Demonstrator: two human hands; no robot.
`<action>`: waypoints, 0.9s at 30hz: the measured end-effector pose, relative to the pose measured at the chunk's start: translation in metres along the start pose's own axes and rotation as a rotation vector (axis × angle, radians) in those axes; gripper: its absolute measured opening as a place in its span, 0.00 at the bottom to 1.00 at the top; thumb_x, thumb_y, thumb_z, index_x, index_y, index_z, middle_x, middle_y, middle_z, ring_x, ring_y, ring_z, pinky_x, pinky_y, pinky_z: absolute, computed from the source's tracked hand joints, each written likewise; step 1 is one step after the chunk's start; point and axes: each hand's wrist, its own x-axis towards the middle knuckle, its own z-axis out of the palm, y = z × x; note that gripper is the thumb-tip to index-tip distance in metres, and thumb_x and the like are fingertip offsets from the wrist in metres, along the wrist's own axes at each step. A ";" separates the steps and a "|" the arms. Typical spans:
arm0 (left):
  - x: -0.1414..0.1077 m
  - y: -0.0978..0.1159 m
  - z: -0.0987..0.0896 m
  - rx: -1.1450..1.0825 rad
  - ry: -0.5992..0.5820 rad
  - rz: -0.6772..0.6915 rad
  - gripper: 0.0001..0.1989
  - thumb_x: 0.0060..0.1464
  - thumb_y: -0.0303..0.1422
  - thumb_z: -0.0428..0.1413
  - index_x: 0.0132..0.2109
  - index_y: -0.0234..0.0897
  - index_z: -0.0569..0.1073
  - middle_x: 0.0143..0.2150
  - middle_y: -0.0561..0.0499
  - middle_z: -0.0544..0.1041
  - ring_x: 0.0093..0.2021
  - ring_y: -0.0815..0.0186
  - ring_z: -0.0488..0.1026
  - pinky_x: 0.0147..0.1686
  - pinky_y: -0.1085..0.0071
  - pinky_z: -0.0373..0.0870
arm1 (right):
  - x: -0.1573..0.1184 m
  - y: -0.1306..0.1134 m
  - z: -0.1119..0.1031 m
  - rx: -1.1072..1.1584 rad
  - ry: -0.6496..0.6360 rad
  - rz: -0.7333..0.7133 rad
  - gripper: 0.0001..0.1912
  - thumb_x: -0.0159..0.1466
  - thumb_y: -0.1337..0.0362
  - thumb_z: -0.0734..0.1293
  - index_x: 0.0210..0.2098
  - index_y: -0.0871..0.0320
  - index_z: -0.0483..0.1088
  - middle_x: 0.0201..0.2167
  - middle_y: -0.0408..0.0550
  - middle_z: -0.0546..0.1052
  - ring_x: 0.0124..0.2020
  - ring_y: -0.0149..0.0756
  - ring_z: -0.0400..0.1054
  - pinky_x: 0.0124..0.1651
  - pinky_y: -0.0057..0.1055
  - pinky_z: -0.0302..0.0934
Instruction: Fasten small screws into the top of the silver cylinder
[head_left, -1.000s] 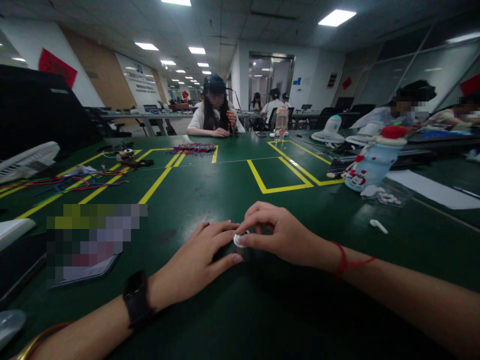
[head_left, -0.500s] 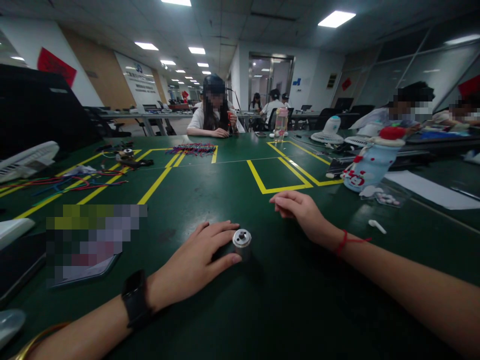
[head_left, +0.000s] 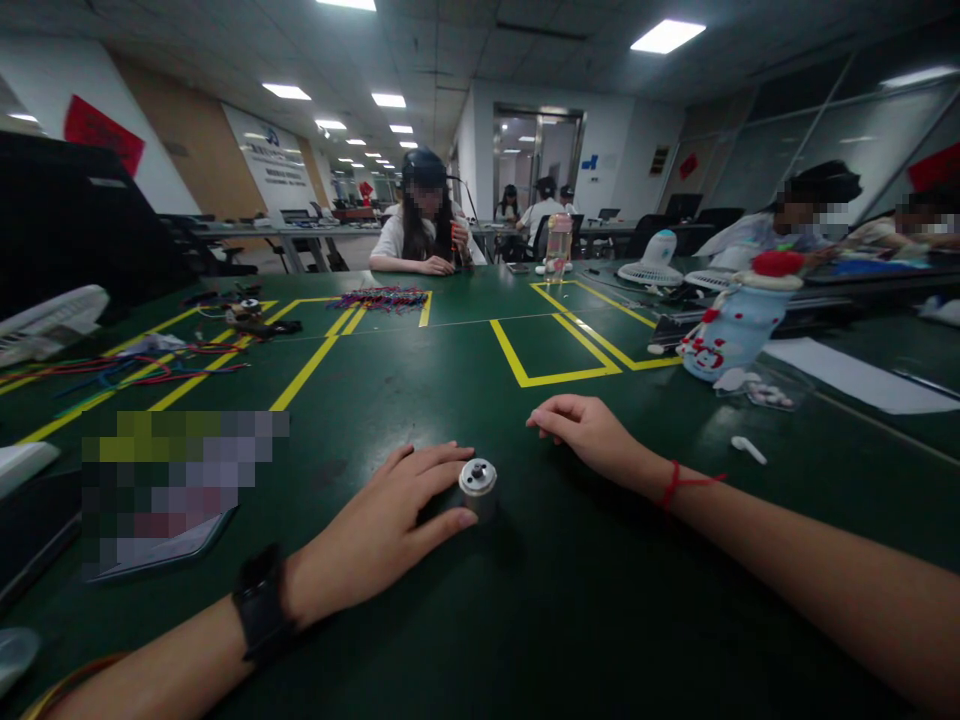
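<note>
A small silver cylindrical motor (head_left: 478, 490) stands upright on the green table, with a short dark shaft in its top face. My left hand (head_left: 397, 515) lies at its left side, thumb and index finger against it from front and back, the other fingers stretched along the tabletop. To the right, a little farther off, my right hand (head_left: 581, 430) is held apart from the motor. Its fingers are closed together in a pinch; whatever may be between the fingertips is too small to make out.
Yellow tape (head_left: 570, 377) marks the table beyond my hands. A blue bottle (head_left: 739, 325) and a white earbud (head_left: 748, 450) are at the right. Loose wires (head_left: 161, 368) and a blurred-out flat item (head_left: 180, 490) lie left. Across the table sits a person (head_left: 424, 225), near a wire bundle (head_left: 382, 299).
My right hand has come slightly lower and nearer to the motor. My left hand and the motor keep their places relative to each other; the whole view has shifted slightly.
</note>
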 end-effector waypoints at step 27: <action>0.002 0.000 0.000 0.024 -0.006 -0.014 0.19 0.63 0.45 0.49 0.60 0.52 0.62 0.65 0.54 0.61 0.65 0.58 0.55 0.63 0.48 0.46 | -0.023 -0.026 0.003 -0.304 -0.441 -0.331 0.08 0.59 0.61 0.71 0.38 0.54 0.78 0.42 0.47 0.72 0.47 0.38 0.65 0.51 0.38 0.57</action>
